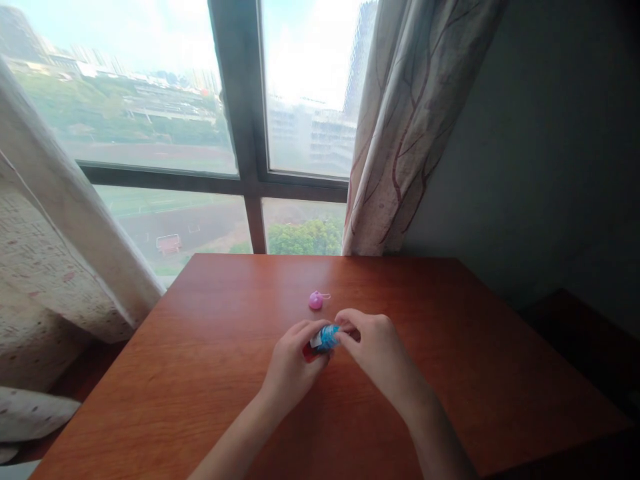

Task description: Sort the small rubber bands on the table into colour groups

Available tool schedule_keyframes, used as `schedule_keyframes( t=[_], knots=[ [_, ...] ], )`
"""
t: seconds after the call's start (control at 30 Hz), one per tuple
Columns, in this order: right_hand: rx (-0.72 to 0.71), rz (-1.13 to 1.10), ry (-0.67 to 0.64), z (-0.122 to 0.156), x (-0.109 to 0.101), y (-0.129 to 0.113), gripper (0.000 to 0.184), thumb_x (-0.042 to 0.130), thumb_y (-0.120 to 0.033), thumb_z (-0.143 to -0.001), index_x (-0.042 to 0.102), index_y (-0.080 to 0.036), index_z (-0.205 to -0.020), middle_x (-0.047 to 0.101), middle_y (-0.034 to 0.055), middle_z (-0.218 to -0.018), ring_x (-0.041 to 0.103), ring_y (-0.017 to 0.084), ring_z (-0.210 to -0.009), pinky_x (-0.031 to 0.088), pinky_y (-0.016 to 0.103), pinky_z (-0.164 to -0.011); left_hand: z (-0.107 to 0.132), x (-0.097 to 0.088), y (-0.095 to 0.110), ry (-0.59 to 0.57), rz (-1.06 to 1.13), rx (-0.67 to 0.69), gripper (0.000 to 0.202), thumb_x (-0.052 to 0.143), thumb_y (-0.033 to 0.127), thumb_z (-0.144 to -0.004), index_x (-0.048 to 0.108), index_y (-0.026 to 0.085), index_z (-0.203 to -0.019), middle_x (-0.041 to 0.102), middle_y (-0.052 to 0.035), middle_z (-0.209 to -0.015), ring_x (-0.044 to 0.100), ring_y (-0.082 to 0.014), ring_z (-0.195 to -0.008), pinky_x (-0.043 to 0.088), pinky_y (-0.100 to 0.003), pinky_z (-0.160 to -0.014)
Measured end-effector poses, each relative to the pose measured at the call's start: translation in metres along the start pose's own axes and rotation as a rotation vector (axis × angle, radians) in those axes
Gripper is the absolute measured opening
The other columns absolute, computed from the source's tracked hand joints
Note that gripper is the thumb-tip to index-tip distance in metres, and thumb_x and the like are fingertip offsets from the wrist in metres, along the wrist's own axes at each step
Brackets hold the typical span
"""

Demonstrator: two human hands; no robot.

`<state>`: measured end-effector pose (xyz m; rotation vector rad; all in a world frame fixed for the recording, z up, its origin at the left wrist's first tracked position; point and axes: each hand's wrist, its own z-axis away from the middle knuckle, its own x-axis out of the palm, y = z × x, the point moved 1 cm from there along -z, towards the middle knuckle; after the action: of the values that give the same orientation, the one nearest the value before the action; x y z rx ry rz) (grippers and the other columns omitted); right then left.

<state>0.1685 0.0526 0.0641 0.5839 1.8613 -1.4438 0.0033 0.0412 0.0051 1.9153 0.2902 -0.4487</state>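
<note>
At the lower centre of the frame, the left hand point(295, 357) wraps a small blue-and-red container point(329, 338), hiding much of its red end; its label is too small and blurred to read. The right hand's fingertips cover the container's other end, so whether they pinch anything there cannot be told. Above them, the small pink item point(315, 301) with a loop is too small to identify. The bottom edge cuts off both forearms point(243, 430) and part of the table point(200, 360). The top edge crops the window frame point(250, 100) and right-hand curtain point(400, 120). Upper left, distant buildings point(90, 63) blur. Far right, shadow obscures a dark shape point(575, 327).
</note>
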Motion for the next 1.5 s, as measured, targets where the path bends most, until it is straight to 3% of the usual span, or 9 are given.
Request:
schedule_keyframes(
  t=[0.17, 0.3, 0.43, 0.7, 0.93, 1.13, 1.4, 1.5],
  knots=[
    [-0.038, 0.037, 0.035, 0.003, 0.009, 0.002, 0.009, 0.065, -0.015, -0.086, 0.070, -0.022, -0.082, 0.072, 0.0004, -0.075, 0.067, 0.017, -0.069, 0.042, 0.023, -0.064, 0.000, 0.001, -0.003, -0.012, 0.005, -0.026, 0.033, 0.064, 0.012, -0.076, 0.068, 0.022, -0.107, 0.070, -0.0038, -0.099, 0.065, -0.0192, -0.088, 0.049, -0.028, -0.078],
    [-0.139, 0.011, 0.084, 0.011, 0.013, -0.003, 0.022, 0.053, -0.012, -0.092, 0.071, -0.021, -0.085, 0.074, 0.0041, -0.087, 0.068, 0.018, -0.080, 0.044, 0.024, -0.074, -0.001, 0.002, -0.008, 0.023, 0.037, -0.046, 0.034, 0.064, 0.011, -0.075, 0.067, 0.021, -0.108, 0.070, -0.0043, -0.102, 0.065, -0.0197, -0.091, 0.050, -0.029, -0.082],
    [-0.165, -0.009, 0.070, 0.016, 0.016, -0.007, 0.028, 0.047, -0.004, -0.089, 0.069, -0.021, -0.096, 0.074, 0.0052, -0.099, 0.068, 0.019, -0.090, 0.045, 0.025, -0.081, -0.001, 0.001, -0.010, 0.036, 0.068, -0.051, 0.035, 0.063, 0.010, -0.075, 0.067, 0.020, -0.108, 0.071, -0.0037, -0.103, 0.066, -0.0200, -0.093, 0.051, -0.029, -0.084],
    [-0.129, -0.020, 0.046, 0.011, 0.006, 0.000, 0.030, 0.055, -0.002, -0.084, 0.074, -0.025, -0.089, 0.076, 0.0010, -0.091, 0.070, 0.019, -0.084, 0.046, 0.024, -0.077, 0.000, 0.001, -0.008, -0.007, 0.077, -0.041, 0.034, 0.066, 0.012, -0.077, 0.067, 0.021, -0.109, 0.070, -0.0042, -0.104, 0.065, -0.0202, -0.094, 0.050, -0.030, -0.084],
    [-0.058, 0.001, -0.008, 0.010, -0.006, 0.000, 0.011, 0.070, -0.013, -0.083, 0.071, -0.024, -0.084, 0.074, -0.0016, -0.080, 0.068, 0.017, -0.073, 0.043, 0.022, -0.066, -0.001, 0.001, 0.000, -0.081, 0.045, 0.012, 0.037, 0.065, 0.009, -0.075, 0.068, 0.020, -0.110, 0.069, -0.0048, -0.100, 0.063, -0.0196, -0.089, 0.049, -0.029, -0.080],
    [-0.062, 0.048, -0.007, 0.006, -0.010, -0.003, 0.008, 0.072, -0.016, -0.081, 0.068, -0.023, -0.081, 0.072, -0.0015, -0.078, 0.066, 0.016, -0.072, 0.040, 0.023, -0.066, -0.001, 0.002, 0.003, -0.083, 0.065, 0.036, 0.037, 0.064, 0.010, -0.077, 0.068, 0.020, -0.112, 0.069, -0.0060, -0.101, 0.063, -0.0194, -0.090, 0.049, -0.029, -0.080],
    [-0.083, 0.109, 0.013, 0.001, -0.014, -0.005, 0.014, 0.074, -0.014, -0.074, 0.062, -0.021, -0.076, 0.061, -0.0039, -0.074, 0.055, 0.012, -0.066, 0.034, 0.022, -0.061, 0.000, 0.001, 0.000, -0.082, 0.069, 0.074, 0.042, 0.064, 0.008, -0.075, 0.067, 0.021, -0.114, 0.069, -0.0053, -0.102, 0.065, -0.0188, -0.090, 0.050, -0.029, -0.080],
    [-0.042, 0.091, -0.034, -0.005, -0.015, 0.000, 0.022, 0.074, -0.017, -0.072, 0.065, -0.022, -0.091, 0.059, -0.0049, -0.074, 0.054, 0.012, -0.066, 0.034, 0.022, -0.059, 0.001, 0.002, -0.002, -0.085, 0.057, 0.094, 0.042, 0.064, 0.008, -0.075, 0.067, 0.022, -0.115, 0.069, -0.0055, -0.104, 0.065, -0.0186, -0.091, 0.052, -0.029, -0.081]
  ],
)
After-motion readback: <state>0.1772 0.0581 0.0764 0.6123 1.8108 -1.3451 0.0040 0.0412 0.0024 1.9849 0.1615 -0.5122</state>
